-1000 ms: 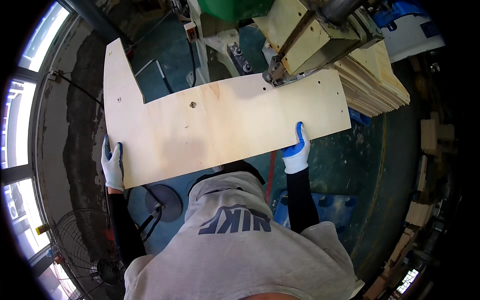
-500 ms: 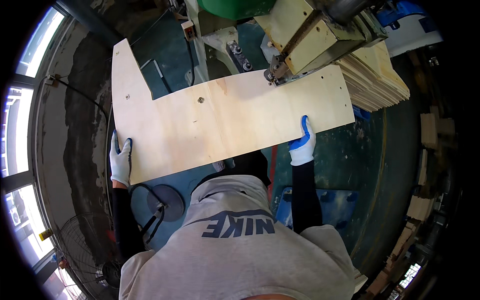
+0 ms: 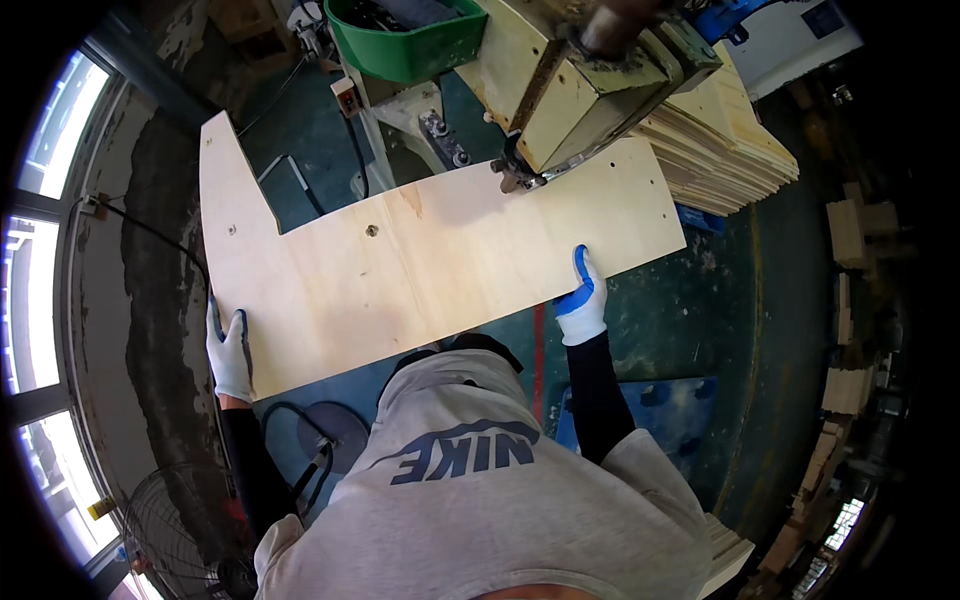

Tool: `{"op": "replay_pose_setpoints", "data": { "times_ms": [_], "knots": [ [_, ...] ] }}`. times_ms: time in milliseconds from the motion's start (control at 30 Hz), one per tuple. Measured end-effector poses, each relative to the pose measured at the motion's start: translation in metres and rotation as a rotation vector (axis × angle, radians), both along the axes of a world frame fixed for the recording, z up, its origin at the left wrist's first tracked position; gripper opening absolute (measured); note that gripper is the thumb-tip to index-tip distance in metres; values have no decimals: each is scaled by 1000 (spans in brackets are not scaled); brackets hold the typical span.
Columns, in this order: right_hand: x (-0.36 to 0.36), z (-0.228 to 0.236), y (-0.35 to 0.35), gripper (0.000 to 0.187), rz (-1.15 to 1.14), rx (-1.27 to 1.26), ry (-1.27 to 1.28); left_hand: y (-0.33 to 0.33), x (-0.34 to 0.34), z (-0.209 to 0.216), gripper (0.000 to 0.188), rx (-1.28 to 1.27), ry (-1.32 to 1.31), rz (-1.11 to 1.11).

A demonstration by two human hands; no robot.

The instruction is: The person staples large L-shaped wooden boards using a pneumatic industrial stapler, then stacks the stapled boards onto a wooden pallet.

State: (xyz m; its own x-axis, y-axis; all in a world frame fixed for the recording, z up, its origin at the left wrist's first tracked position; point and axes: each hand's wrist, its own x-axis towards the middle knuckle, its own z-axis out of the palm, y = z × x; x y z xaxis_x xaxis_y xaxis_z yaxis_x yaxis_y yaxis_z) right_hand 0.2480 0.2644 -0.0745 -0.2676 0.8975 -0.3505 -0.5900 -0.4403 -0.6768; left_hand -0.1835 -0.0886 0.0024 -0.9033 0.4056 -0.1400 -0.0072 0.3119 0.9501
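A large pale plywood panel [image 3: 400,265] spreads out before me, with an arm jutting away from me at its left end. Small holes dot its right part, and metal fittings sit in its left part and middle. My left hand [image 3: 230,350], in a white and blue glove, grips the panel's near left corner. On the near edge, right of the middle, my right hand [image 3: 582,302] has hold with its thumb on top; its other fingers are partly hidden below. The metal head [image 3: 518,175] of a cream-coloured machine is at the panel's far edge. Whether it touches the wood I cannot tell.
A green bin [image 3: 410,45] is fixed beside the machine body [image 3: 590,115]. Stacked plywood panels [image 3: 725,150] stand at the far right. Below left are a round grey pedestal base [image 3: 333,437] and a wire fan [image 3: 175,525]; a blue pallet [image 3: 665,415] lies at lower right.
The whole view has shifted, so the panel, machine and hands appear further left and lower, and more of the green bin shows. Both hands keep their grip on the panel.
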Motion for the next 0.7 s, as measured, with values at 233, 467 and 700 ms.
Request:
{"op": "replay_pose_setpoints", "data": {
  "times_ms": [233,467,700],
  "knots": [
    [63,51,65,56,-41,103,93,-2,12,1,59,10,16,55],
    [41,40,-20,44,45,-123,68,-131,-42,-7,39,-116,115,211],
    [-24,40,-59,48,203,-162,48,-252,-88,3,37,-284,180,231]
  ]
}}
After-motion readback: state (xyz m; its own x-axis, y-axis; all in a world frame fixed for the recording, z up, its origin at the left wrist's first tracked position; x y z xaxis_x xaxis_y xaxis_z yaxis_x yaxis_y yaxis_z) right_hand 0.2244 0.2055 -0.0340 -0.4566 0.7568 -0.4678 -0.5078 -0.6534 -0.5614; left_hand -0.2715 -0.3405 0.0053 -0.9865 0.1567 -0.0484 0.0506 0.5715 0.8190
